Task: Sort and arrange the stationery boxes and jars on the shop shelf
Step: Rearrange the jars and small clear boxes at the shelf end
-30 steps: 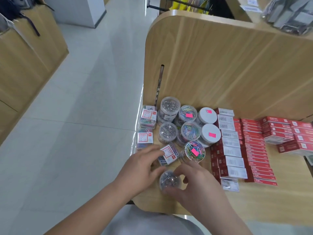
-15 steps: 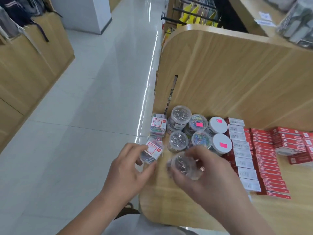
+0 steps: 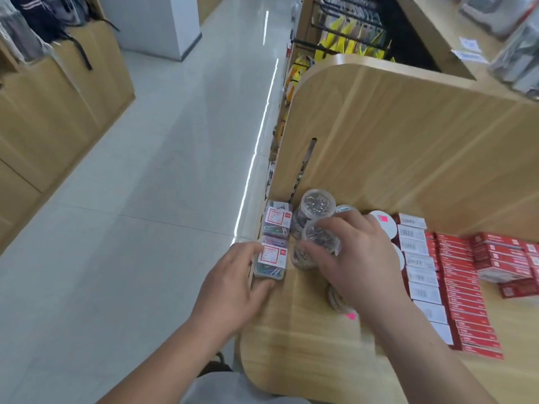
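My right hand (image 3: 354, 259) grips a clear jar of silver clips (image 3: 319, 237) and holds it on top of another clear jar (image 3: 302, 259) at the shelf's left end. Behind them stands a taller stack of clear jars (image 3: 318, 204). My left hand (image 3: 233, 282) holds a clear box of coloured paper clips (image 3: 271, 260) with a red and white label at the shelf's left edge. Another clip box (image 3: 277, 223) sits just behind it. A white-lidded jar (image 3: 383, 225) with a pink sticker shows past my right hand.
Rows of white-labelled boxes (image 3: 420, 275) and red boxes (image 3: 463, 290) fill the shelf (image 3: 306, 345) to the right. A curved wooden back panel (image 3: 408, 135) rises behind. A jar lies under my right wrist, with a pink sticker (image 3: 351, 316) beside it. The aisle floor lies to the left.
My right hand lifted the clear jar from the shelf front and carried it back onto the jar stack. My left hand moved the clip box left and back to the shelf edge.
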Tool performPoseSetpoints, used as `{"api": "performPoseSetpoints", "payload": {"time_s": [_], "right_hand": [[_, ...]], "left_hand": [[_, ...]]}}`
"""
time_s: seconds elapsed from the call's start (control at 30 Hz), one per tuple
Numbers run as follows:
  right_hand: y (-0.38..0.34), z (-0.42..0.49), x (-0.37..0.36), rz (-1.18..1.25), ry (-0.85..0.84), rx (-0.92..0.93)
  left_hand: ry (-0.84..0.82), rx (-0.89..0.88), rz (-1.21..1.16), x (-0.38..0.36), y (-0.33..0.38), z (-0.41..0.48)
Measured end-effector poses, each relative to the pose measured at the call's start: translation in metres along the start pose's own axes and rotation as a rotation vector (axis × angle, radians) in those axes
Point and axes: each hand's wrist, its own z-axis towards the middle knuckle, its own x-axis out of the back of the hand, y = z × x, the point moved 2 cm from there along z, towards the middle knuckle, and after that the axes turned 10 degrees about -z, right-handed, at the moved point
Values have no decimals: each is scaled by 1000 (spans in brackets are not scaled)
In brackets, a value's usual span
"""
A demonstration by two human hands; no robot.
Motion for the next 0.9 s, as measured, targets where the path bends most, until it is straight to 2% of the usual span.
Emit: {"api": "performPoseSetpoints", "payload": {"time_s": [0.27,0.5,0.6,0.73,0.9], "right_hand": [[4,-5,2,25,-10,9],[9,-1,-4,17,-167,27],[9,0,-8,27,-165,44],[11,1,-14,18,-147,63],[15,-3,-19,-25,-142,86]], "left_hand": [[-13,46,-66,-5,4,10],[-53,21,-144,0,9,14],[-146,53,-239,12,9,21],[-286,40,-171,15,7,35],[-228,-18,-157,9,4,37]]}}
